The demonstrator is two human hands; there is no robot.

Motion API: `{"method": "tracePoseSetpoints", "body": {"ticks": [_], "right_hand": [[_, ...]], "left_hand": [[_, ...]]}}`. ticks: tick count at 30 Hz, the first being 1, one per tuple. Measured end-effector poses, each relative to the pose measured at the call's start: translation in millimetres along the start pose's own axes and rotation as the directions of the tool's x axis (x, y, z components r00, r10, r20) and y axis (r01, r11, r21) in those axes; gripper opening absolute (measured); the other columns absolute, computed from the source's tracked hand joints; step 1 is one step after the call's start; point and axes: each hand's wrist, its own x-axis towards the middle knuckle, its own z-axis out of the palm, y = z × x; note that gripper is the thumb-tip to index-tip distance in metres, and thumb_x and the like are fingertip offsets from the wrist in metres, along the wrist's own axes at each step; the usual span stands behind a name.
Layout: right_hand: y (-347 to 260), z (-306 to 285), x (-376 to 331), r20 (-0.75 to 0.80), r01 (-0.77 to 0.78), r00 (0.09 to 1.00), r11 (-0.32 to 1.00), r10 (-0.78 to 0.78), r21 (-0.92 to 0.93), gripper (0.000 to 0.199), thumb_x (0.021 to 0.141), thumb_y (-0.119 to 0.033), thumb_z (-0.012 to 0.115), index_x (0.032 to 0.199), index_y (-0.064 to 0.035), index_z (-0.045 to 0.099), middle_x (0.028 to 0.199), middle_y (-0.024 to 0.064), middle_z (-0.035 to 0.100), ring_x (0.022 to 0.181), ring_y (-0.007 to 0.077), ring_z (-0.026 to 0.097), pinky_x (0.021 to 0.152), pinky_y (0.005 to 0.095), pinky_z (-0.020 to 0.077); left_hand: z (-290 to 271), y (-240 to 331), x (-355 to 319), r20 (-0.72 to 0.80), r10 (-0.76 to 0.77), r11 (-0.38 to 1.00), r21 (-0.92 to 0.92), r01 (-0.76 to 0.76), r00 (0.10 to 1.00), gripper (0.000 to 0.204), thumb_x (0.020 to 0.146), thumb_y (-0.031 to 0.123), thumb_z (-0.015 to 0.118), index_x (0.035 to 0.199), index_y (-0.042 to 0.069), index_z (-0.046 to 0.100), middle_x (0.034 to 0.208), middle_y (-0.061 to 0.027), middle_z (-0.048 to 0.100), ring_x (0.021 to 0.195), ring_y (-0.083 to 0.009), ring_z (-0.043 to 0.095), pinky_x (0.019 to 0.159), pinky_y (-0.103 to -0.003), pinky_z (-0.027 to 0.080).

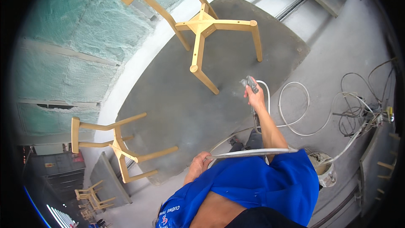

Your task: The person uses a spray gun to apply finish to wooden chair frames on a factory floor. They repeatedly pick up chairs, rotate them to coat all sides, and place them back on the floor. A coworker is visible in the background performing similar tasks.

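My right hand [256,98] is closed around a spray gun [250,85], held out over the dark board with its nozzle toward the left. A pale hose [269,90] runs by it. A wooden chair frame without a seat [203,26] stands on the dark board [181,88], just beyond the gun and not touched by it. My left hand [197,166], close to my body, grips the left end of a thin pale panel [253,153] seen nearly edge-on. To its left is a second seatless chair frame [120,147].
Looped hose [295,84] lies on the floor at right, beside tangled cables [358,112]. A splattered bucket [327,171] stands near my right side. Teal, fibrous-looking wall panels [63,67] rise at left. More wooden chairs [95,198] stand at lower left.
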Motion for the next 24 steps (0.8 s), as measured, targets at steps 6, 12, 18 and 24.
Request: {"method": "tracePoseSetpoints", "body": {"ticks": [6, 12, 18, 24], "right_hand": [[-77.0, 4.3, -109.6, 0.223, 0.442, 0.879, 0.895, -0.421, -0.054, 0.052, 0.097, -0.015, 0.067, 0.147, -0.0134, 0.057, 0.09, 0.0059, 0.07, 0.07, 0.0112, 0.065, 0.07, 0.028, 0.0546], [-117.1, 31.2, -159.1, -0.011, 0.666, 0.727, 0.709, -0.687, -0.233, 0.051, 0.098, -0.013, 0.066, 0.148, -0.0131, 0.056, 0.088, 0.0067, 0.071, 0.068, 0.0111, 0.064, 0.07, 0.0288, 0.0538], [-109.4, 10.7, -198.9, -0.27, 0.575, 0.743, 0.791, -0.612, -0.209, 0.056, 0.099, -0.013, 0.064, 0.153, -0.0136, 0.049, 0.088, 0.0043, 0.07, 0.074, 0.0111, 0.064, 0.07, 0.0283, 0.0543], [-96.0, -13.7, -167.6, -0.261, 0.528, 0.743, 0.779, -0.617, -0.338, 0.055, 0.101, -0.013, 0.062, 0.154, -0.0127, 0.046, 0.086, 0.0028, 0.066, 0.068, 0.0102, 0.062, 0.057, 0.0268, 0.0501]], "left_hand": [[-19.6, -27.8, 6.0, 0.063, 0.27, 0.963, 0.007, -0.271, 0.961, 0.018, 0.089, 0.004, 0.074, 0.102, 0.006, 0.063, 0.096, -0.0157, 0.066, 0.094, -0.0402, 0.064, 0.079, -0.044, 0.051], [-27.8, -44.7, -4.3, 0.028, 0.32, 0.946, -0.057, -0.318, 0.947, 0.019, 0.088, 0.005, 0.074, 0.103, 0.007, 0.063, 0.099, -0.0152, 0.066, 0.096, -0.0405, 0.065, 0.081, -0.045, 0.052], [-20.3, -59.2, -26.9, 0.034, 0.333, 0.929, -0.179, -0.323, 0.942, 0.019, 0.088, 0.008, 0.074, 0.104, 0.006, 0.065, 0.101, -0.0154, 0.067, 0.099, -0.0397, 0.065, 0.083, -0.045, 0.052], [4.0, -52.1, -37.3, 0.039, 0.258, 0.933, -0.269, -0.239, 0.965, 0.015, 0.092, 0.015, 0.071, 0.102, 0.006, 0.067, 0.103, -0.0144, 0.067, 0.1, -0.0377, 0.064, 0.086, -0.045, 0.051]]}}
